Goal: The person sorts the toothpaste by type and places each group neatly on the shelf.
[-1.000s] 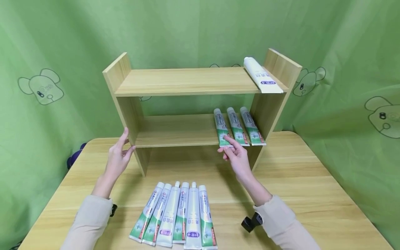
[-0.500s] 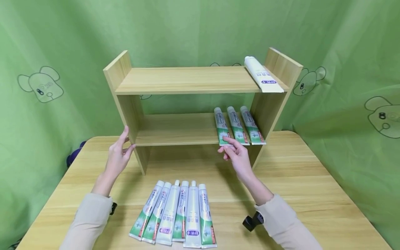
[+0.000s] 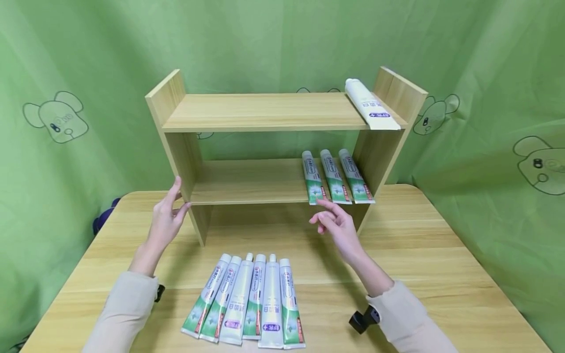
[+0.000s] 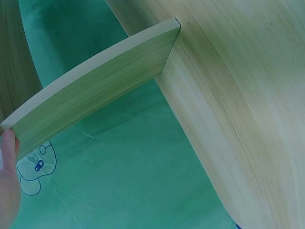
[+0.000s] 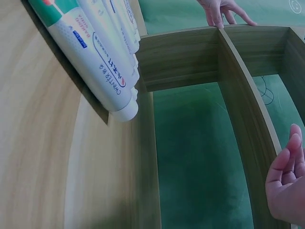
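Observation:
A light wooden shelf rack (image 3: 247, 128) stands on the table. My left hand (image 3: 165, 218) is at its left side panel, thumb at the front edge by the middle board and index finger stretched up along the outside. My right hand (image 3: 342, 230) holds nothing; its index finger points at the bottom end of a green-and-white toothpaste tube (image 3: 312, 179) on the middle board. Right of that tube lie two more like it, a middle toothpaste tube (image 3: 335, 176) and an outer toothpaste tube (image 3: 355, 176). In the right wrist view, my right fingers (image 5: 288, 162) are loosely bent near a board's edge.
A white toothpaste tube (image 3: 370, 104) lies at the top board's right end. Several more tubes, such as a green-and-white one (image 3: 290, 304), are lined up on the table (image 3: 441, 274) before the rack. A green curtain (image 3: 247, 44) hangs behind.
My right hand has drawn back slightly, down and to the right, from the leftmost shelved tube's end. The left hand stays at the side panel.

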Tool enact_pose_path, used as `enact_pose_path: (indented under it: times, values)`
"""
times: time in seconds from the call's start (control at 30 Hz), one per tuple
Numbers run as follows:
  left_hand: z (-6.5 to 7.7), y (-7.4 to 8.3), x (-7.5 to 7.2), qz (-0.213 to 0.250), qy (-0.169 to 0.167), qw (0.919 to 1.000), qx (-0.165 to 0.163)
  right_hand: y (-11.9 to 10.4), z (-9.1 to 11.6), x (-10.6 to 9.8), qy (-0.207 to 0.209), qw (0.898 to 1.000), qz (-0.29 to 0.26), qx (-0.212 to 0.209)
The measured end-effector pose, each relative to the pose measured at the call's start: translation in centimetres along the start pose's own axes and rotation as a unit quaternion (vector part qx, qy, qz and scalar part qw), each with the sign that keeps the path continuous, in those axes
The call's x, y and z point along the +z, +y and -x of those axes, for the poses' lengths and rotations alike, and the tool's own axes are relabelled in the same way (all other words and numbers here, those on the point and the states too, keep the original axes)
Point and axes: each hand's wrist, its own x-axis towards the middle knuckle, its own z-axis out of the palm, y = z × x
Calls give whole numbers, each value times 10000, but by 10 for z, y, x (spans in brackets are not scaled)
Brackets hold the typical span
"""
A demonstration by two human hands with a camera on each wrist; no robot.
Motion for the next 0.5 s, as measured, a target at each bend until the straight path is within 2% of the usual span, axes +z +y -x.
enact_pose_path:
  times: [0.2,0.5]
  values:
    - [0,0,0,32,0,10000,-49,1,6,-2,-88,9999,-62,92]
    - [0,2,0,36,-9,10000,-48,5,15,-3,-293,9983,-120,482]
